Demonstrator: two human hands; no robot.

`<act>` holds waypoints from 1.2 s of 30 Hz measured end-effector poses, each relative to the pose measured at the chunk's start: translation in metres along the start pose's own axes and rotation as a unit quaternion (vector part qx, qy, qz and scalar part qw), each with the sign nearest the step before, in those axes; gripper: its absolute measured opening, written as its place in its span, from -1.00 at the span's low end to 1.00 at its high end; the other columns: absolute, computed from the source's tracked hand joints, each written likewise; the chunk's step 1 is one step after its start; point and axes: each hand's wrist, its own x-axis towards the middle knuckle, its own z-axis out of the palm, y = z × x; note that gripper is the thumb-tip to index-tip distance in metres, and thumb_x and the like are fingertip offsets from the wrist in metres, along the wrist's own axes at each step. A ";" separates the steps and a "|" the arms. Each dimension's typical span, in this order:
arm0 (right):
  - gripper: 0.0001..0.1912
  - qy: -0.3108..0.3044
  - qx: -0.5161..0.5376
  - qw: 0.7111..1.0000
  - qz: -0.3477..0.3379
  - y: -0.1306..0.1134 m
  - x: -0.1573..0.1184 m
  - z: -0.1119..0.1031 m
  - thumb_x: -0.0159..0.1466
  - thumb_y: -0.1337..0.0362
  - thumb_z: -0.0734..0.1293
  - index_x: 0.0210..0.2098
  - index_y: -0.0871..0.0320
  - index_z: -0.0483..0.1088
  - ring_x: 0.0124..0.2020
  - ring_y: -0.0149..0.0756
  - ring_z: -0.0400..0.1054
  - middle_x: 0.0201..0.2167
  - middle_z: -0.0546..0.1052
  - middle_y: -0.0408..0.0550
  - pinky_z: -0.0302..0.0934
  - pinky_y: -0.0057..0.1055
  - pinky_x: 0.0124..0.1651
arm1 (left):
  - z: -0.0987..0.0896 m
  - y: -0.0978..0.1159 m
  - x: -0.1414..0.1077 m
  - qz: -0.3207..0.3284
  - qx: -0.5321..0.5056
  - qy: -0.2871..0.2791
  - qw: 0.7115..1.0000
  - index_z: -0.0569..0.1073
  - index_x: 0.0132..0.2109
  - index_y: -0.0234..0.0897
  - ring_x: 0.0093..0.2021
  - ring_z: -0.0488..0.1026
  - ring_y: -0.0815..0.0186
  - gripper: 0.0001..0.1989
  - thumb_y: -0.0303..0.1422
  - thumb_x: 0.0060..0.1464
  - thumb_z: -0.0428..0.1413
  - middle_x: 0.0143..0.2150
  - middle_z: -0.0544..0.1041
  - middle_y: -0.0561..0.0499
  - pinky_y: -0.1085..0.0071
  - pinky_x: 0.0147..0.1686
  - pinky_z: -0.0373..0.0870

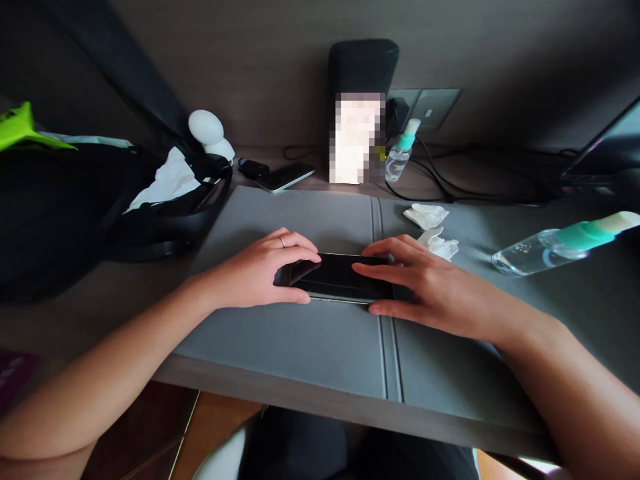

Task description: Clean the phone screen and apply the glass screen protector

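Note:
A smartphone (336,279) with a dark screen lies crosswise on the grey desk mat (290,347). My left hand (260,270), with a ring on one finger, holds its left end between the thumb at the near edge and the fingers along the far edge. At the other end, my right hand (417,283) has its thumb against the near edge. One finger of that hand rests over the glass and others reach the far edge. A paler patch shows on the screen by my left fingertips; whether it is a reflection I cannot tell.
Crumpled tissues (426,216) lie beyond my right hand. One spray bottle (545,248) is at the right, another spray bottle (399,160) near the wall socket. A second phone (286,177) and a white rounded device (207,130) sit behind. A black bag (65,213) fills the left.

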 end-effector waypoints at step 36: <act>-0.73 0.099 0.022 0.994 -0.030 -0.010 0.006 -0.006 0.45 0.40 0.22 0.01 0.18 0.52 0.03 -0.16 0.45 0.04 0.53 0.14 0.39 -0.24 0.05 | -0.001 -0.001 0.001 0.036 0.007 0.008 0.999 0.35 0.21 -0.16 0.24 0.36 0.13 -0.52 -0.16 0.24 0.26 0.22 0.44 -0.11 0.13 0.26 0.35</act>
